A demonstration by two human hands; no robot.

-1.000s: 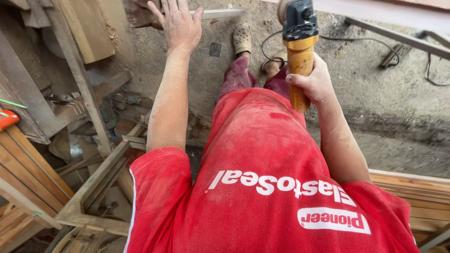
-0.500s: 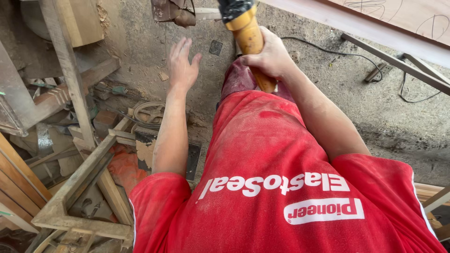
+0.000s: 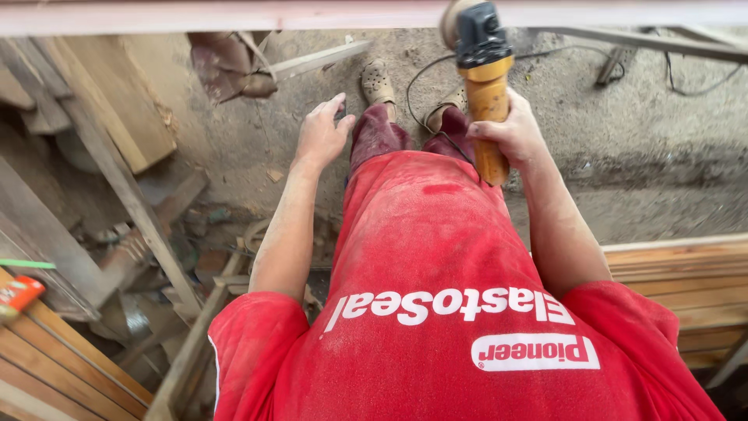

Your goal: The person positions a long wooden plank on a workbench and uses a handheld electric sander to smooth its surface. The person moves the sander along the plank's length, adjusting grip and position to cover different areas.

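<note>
**Grinder held in the right hand, left hand hanging free**

The person stands on a dusty concrete floor point(image 3: 647, 156), seen from above over a red shirt point(image 3: 436, 312) with white lettering across the chest. The right hand point(image 3: 510, 132) is wrapped tight around the yellow body of an angle grinder point(image 3: 487, 93), its grip closed on the tool, fingers curled over the front and thumb behind. The grinder points away from the body, its black head up near the top of the view, just under a pale wooden beam point(image 3: 234, 14) that crosses the whole width. A black cord point(image 3: 425, 82) loops on the floor near the feet; I cannot tell where it ends.

The left hand point(image 3: 321, 136) hangs in front of the left thigh, fingers loosely spread and slightly bent, its grip open and holding nothing. It touches no object; the nearest thing is the dark red trouser leg point(image 3: 378, 132) beside it.

Below the hands, two tan clogs point(image 3: 378, 78) stand on the floor, toes pointing away. To the left lies a heap of scrap timber point(image 3: 117, 203), boards and battens crossing at angles, with a wide plank point(image 3: 117, 101) leaning on top. To the right a stack of light planks point(image 3: 678, 273) lies flat, well apart from the grinder.
</note>
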